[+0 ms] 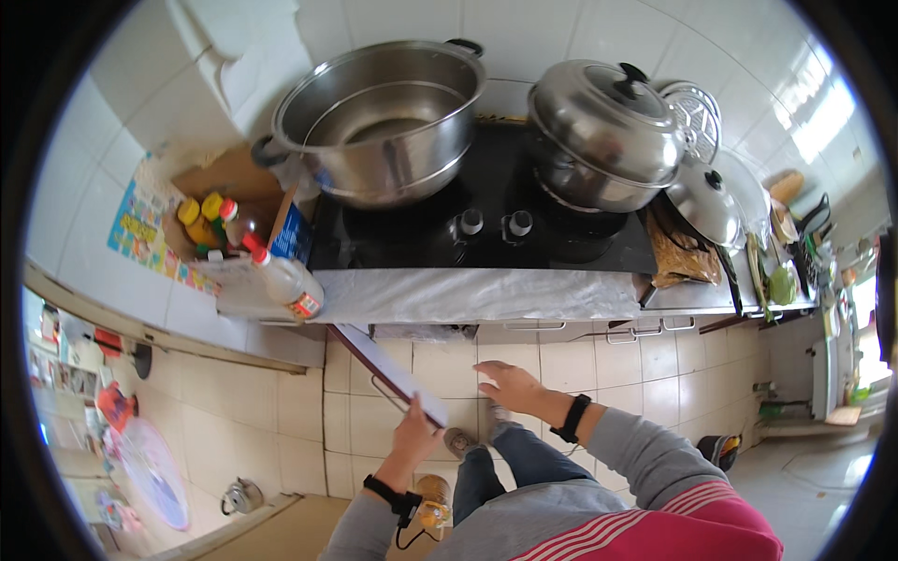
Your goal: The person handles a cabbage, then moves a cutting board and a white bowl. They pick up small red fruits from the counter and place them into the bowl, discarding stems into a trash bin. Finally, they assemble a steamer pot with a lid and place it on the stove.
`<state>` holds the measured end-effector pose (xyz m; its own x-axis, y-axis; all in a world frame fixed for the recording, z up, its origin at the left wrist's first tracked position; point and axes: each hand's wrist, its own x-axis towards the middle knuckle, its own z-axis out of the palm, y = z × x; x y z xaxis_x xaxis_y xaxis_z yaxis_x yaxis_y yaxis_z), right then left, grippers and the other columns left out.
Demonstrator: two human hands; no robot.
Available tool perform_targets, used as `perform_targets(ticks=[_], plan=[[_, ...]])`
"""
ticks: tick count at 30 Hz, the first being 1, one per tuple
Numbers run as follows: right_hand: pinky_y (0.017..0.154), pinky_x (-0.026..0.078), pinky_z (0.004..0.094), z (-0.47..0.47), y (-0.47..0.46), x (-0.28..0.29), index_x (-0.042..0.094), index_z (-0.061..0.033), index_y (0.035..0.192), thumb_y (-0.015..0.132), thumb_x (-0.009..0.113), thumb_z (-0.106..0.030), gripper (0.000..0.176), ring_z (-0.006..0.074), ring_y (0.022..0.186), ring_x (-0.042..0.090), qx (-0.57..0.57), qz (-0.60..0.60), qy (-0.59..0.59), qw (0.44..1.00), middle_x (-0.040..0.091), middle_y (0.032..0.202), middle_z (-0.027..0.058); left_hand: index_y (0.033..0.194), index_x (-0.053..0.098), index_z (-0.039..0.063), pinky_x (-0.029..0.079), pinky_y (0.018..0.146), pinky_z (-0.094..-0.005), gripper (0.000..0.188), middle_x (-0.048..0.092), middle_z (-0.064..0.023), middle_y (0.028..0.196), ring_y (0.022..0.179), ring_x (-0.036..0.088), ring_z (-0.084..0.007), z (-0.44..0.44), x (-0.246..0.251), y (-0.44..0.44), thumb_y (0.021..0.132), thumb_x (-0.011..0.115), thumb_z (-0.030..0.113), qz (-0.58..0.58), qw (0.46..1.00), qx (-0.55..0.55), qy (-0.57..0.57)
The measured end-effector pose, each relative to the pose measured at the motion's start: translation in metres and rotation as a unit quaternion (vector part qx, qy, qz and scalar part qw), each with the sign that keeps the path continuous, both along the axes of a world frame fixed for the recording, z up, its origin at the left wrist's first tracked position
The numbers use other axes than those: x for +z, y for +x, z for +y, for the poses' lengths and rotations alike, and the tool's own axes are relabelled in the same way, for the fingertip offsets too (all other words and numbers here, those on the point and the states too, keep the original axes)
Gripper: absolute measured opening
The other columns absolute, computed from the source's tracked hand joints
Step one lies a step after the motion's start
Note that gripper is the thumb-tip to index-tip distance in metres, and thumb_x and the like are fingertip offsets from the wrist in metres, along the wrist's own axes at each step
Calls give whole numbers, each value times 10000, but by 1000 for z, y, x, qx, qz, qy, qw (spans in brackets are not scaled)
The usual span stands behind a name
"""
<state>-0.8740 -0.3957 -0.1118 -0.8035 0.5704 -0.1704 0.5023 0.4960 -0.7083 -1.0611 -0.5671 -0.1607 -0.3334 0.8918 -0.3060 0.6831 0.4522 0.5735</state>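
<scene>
A cabinet door [386, 372] below the counter stands swung out toward me, its white inner face and dark red edge showing. At the door's free edge, my left hand [415, 436] grips the corner, thumb on top. My right hand [513, 386] hovers over the tiled floor to the right of the door, fingers apart and holding nothing. Just past it, under the counter lip, part of the open cabinet [424, 332] is visible; its inside is mostly hidden.
Above sit a large open steel pot [393, 154] and a lidded steel pot [603, 140] on a black cooktop [414, 238]. A clear bottle with a red cap [287, 280] stands by the counter edge. A wok handle [728, 280] juts forward. A jar [431, 494] is near my feet.
</scene>
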Motion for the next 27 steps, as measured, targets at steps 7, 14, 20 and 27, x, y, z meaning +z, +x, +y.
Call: perform_targets(ticks=[7, 14, 20, 27], plan=[[900, 472, 440, 31, 130, 64, 431, -65, 1317, 856, 607, -181, 507, 377, 1082, 555, -111, 32, 54, 992, 532, 1266, 182, 804, 657, 25, 487, 838, -399, 170, 627, -151, 1082, 977, 602, -338, 120, 101, 77, 704, 743, 131, -8, 963, -218, 158], [867, 488, 429, 53, 297, 67, 458, -71, 1310, 843, 625, -169, 506, 358, 1017, 592, -249, 55, 46, 966, 560, 1215, 188, 732, 635, -18, 493, 743, -353, 299, 658, -152, 903, 819, 624, -320, 221, 160, 243, 912, 579, 214, -107, 922, -310, 207], [838, 508, 407, 49, 414, 57, 512, -71, 1271, 830, 655, -164, 472, 324, 991, 617, -386, 48, 23, 921, 591, 1166, 182, 865, 644, -10, 490, 731, -362, 301, 656, -148, 882, 824, 623, -327, 273, 190, 354, 942, 533, 259, -120, 869, -413, 246], [808, 517, 392, 48, 476, 36, 579, -55, 1189, 810, 678, -133, 400, 299, 955, 642, -504, 79, 6, 860, 626, 1107, 172, 922, 655, 31, 502, 712, -376, 166, 657, -138, 879, 820, 632, -321, 333, 208, 385, 842, 640, 176, -89, 858, -429, 267]])
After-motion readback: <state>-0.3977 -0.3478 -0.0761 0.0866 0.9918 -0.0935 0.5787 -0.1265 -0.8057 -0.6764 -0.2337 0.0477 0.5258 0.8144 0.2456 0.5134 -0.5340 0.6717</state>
